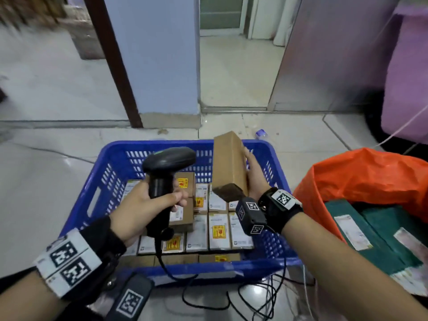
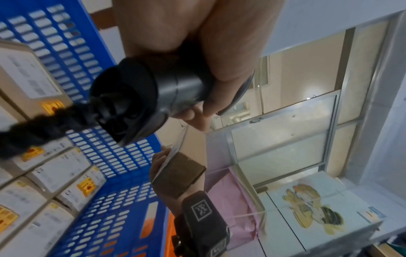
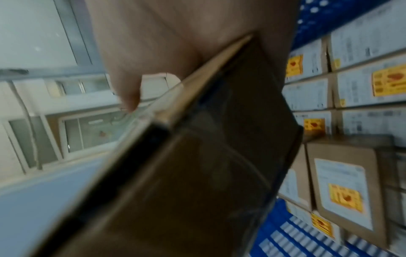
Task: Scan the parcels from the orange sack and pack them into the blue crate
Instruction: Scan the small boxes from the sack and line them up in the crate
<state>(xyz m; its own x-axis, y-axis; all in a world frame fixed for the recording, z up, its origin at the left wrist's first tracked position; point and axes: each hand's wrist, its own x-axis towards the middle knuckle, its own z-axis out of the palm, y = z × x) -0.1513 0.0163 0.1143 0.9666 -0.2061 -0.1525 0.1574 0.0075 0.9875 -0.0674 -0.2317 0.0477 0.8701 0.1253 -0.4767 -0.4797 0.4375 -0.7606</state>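
Observation:
My left hand (image 1: pixel 148 200) grips the handle of a black barcode scanner (image 1: pixel 168 163) over the blue crate (image 1: pixel 102 181), its head pointing right. My right hand (image 1: pixel 254 174) holds a brown cardboard parcel (image 1: pixel 229 163) upright on its end above the crate's right half, just right of the scanner head. In the left wrist view the scanner's handle base (image 2: pixel 131 100) fills the middle, with the parcel (image 2: pixel 178 175) below it. In the right wrist view the parcel (image 3: pixel 197 156) fills the middle. Several labelled parcels (image 1: pixel 217 230) lie packed in the crate. The orange sack (image 1: pixel 361 181) stands open at the right.
Green parcels (image 1: pixel 379 235) with white labels lie in the sack's mouth. The scanner's black cable (image 1: pixel 231 300) loops on the floor in front of the crate. A blue pillar (image 1: pixel 159 66) and a doorway stand behind. A purple cloth (image 1: pixel 407 77) hangs at far right.

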